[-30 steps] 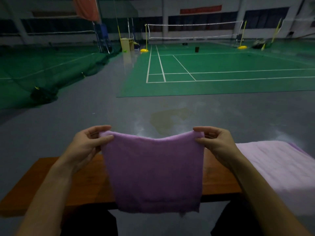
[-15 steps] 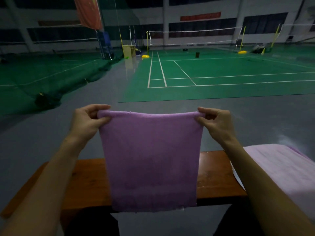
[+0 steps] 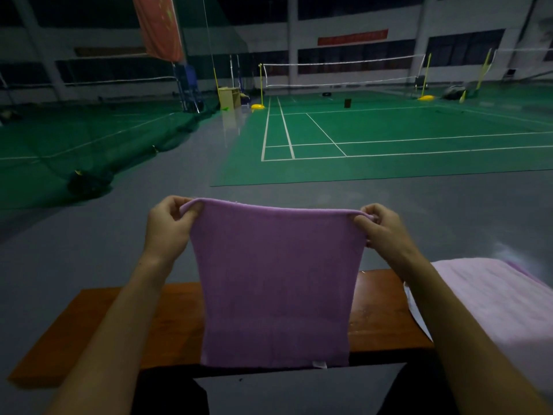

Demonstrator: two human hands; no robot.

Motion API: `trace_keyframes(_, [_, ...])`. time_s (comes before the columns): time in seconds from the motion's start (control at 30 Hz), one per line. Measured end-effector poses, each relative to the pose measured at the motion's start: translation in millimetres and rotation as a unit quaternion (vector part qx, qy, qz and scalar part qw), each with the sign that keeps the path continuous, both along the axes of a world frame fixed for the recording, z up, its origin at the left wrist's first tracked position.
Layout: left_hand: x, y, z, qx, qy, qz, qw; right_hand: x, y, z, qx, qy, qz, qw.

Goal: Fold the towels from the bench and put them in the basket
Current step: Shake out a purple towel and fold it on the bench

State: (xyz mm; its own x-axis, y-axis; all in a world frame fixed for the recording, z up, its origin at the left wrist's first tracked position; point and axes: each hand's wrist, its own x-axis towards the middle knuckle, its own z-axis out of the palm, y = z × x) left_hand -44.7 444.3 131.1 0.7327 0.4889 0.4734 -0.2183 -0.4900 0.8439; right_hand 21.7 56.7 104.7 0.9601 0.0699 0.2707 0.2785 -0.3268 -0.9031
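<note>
Head view: purple towel [image 3: 276,283] hangs flat, top edge taut

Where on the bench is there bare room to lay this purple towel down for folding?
The bench shows bare wood on its left part, from the left end to the hanging purple towel, which the left hand and right hand hold up. A narrower bare strip lies between the towel and the pale pink towel. The right end is crowded by that pink towel.

Both hands, left [image 3: 167,227] and right [image 3: 386,229], are raised with arms outstretched, fingers pinched.
</note>
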Motion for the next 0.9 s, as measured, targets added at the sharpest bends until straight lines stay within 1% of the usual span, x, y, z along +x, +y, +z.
trace_keyframes(0.1, [-17,-7,1,-0.023,-0.012,-0.024,0.999,-19,-7,7,0.016,0.012,-0.008,1.0])
trace_keyframes(0.27, [-52,-19,19,-0.054,-0.046,-0.055,0.996,-54,-22,37,0.089,0.064,0.022,0.994])
trace_keyframes(0.37, [-70,-23,41,-0.068,-0.075,-0.08,0.992,-71,-30,59,0.131,0.068,0.037,0.988])
trace_keyframes(0.43, [-74,-23,50,-0.057,-0.079,-0.076,0.992,-76,-35,67,0.134,0.067,0.034,0.988])
trace_keyframes(0.53, [-65,-18,44,-0.003,-0.048,-0.062,0.997,-67,-38,63,0.096,0.067,0.003,0.993])
trace_keyframes(0.63, [-40,-10,11,0.059,0.01,-0.048,0.997,-49,-30,35,0.027,0.069,-0.014,0.997])
trace_keyframes(0.8, [10,17,-82,0.042,0.094,-0.021,0.994,4,-11,-50,-0.088,0.081,-0.06,0.991])
trace_keyframes(0.87, [29,22,-113,0.045,0.124,-0.003,0.991,29,-3,-86,-0.149,0.075,-0.089,0.982])
trace_keyframes(0.9, [39,24,-126,0.028,0.138,0.0,0.99,39,2,-98,-0.173,0.077,-0.096,0.977])
